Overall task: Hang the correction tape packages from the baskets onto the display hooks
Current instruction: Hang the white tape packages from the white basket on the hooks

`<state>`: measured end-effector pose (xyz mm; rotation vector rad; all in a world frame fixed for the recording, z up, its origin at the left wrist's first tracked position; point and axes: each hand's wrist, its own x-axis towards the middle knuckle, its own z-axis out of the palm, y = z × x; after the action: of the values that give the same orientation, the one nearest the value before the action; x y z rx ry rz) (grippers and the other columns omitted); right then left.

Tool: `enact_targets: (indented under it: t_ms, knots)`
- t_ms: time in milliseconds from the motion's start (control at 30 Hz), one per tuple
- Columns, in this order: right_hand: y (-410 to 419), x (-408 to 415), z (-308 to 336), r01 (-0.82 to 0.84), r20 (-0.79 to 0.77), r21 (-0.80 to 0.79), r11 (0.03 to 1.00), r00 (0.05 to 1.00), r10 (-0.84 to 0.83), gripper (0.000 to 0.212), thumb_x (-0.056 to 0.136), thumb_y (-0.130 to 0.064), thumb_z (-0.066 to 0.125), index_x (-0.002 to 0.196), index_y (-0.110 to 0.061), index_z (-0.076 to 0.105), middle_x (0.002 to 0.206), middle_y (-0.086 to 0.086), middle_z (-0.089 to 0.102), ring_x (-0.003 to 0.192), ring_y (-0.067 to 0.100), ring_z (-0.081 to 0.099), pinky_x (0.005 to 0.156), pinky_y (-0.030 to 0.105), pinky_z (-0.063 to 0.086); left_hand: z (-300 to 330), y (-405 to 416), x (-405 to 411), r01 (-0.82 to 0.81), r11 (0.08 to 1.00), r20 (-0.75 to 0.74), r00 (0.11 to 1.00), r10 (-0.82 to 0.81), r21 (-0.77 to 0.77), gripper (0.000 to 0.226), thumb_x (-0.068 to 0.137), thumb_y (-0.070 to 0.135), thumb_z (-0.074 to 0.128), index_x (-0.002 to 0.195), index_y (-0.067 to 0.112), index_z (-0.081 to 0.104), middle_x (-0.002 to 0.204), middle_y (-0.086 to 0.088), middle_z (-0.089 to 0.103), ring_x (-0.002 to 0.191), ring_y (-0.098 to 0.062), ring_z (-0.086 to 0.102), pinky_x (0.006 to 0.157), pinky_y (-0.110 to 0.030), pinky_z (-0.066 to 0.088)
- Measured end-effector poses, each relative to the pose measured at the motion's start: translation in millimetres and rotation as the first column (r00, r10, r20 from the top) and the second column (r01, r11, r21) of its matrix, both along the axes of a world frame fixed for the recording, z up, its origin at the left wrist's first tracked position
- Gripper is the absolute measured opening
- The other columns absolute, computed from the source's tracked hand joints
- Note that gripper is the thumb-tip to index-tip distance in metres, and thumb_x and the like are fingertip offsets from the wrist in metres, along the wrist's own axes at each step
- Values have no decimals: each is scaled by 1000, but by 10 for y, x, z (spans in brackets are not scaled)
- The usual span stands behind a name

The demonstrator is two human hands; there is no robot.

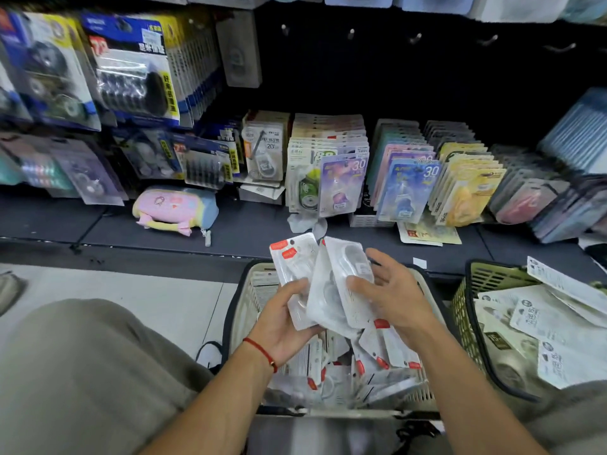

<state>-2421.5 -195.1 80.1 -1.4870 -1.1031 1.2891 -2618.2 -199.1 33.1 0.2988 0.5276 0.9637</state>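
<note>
A fan of white correction tape packages [323,284] with red tabs is held above the cream basket [241,310]. My left hand [284,320] grips the fan from below, thumb on the front. My right hand [392,290] holds the rightmost package by its side, fingers curled around it. More of the same packages [371,359] lie loose in the basket beneath. Bare display hooks [415,38] stick out of the dark back panel above the shelf.
A green basket [466,300] with other white packages stands at the right. The shelf [249,231] holds rows of upright coloured packages [343,182] and a pink pouch [175,208]. Full hooks of blue packages [131,70] hang at the left. My knee fills the lower left.
</note>
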Motion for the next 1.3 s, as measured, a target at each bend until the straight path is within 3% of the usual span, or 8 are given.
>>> enact_targets:
  t_ms: [300, 433, 533, 667, 867, 1000, 1133, 1300]
  knots:
    - [530, 59, 383, -81, 60, 97, 992, 995, 76, 116, 80, -8, 89, 159, -54, 19, 111, 0, 72, 82, 10, 77, 59, 27, 60, 536, 473, -53, 49, 981, -374, 927, 25, 187, 66, 81, -4, 76, 144, 9, 58, 134, -24, 69, 114, -38, 71, 87, -49, 63]
    - [890, 173, 856, -136, 130, 144, 980, 985, 117, 87, 83, 2, 80, 139, -53, 42, 120, 1, 69, 90, 23, 74, 62, 35, 58, 1033, 868, -189, 89, 960, -521, 851, 65, 265, 53, 89, -8, 70, 136, 13, 63, 121, -17, 76, 100, -31, 76, 76, -43, 64]
    - [1096, 198, 1037, 24, -25, 210, 977, 1000, -19, 63, 84, -2, 83, 129, -32, 51, 111, 4, 70, 80, 17, 75, 58, 31, 59, 1335, 1088, -262, 119, 932, -648, 748, 143, 344, 66, 78, -1, 83, 138, 14, 61, 125, -14, 75, 113, -34, 73, 95, -49, 60]
    - [1219, -5, 1005, 197, -216, 343, 918, 968, -127, 65, 86, -15, 87, 134, -27, 46, 115, -2, 68, 89, 6, 74, 68, 26, 61, 1464, 1208, -296, 145, 907, -570, 813, 118, 395, 69, 82, 5, 84, 145, 11, 56, 134, -16, 71, 124, -37, 68, 106, -50, 53]
    - [1350, -357, 780, 346, -4, 341, 874, 930, -366, 66, 69, -56, 93, 108, -24, 49, 118, -3, 50, 105, 9, 61, 82, 29, 58, 1414, 1330, -261, -1, 891, -409, 888, 209, 454, 60, 85, 6, 74, 143, 12, 58, 135, -15, 71, 123, -33, 70, 92, -44, 63]
    - [1452, -325, 803, 177, 90, 388, 905, 969, -229, 78, 60, -67, 92, 108, -21, 51, 110, -5, 63, 84, -12, 64, 68, 11, 53, 1421, 1493, -377, -120, 874, -437, 829, 349, 470, 56, 85, -5, 76, 136, 14, 62, 126, -15, 75, 112, -34, 75, 78, -43, 64]
    - [1522, -105, 973, -216, 291, 267, 939, 947, 136, 93, 70, -55, 94, 144, -51, 39, 142, -8, 57, 117, -1, 62, 99, 33, 55, 1433, 1593, -629, -166, 869, -471, 785, 402, 466, 60, 76, 3, 82, 133, 14, 64, 122, -12, 78, 110, -33, 76, 79, -46, 65]
    - [1517, -119, 1087, -317, 340, 190, 929, 909, 240, 49, 56, -55, 94, 85, -23, 70, 79, -10, 73, 70, 8, 66, 60, 17, 48, 1459, 1547, -759, -137, 865, -480, 785, 391, 482, 75, 67, 9, 88, 136, 13, 60, 123, -11, 77, 111, -32, 76, 77, -40, 65]
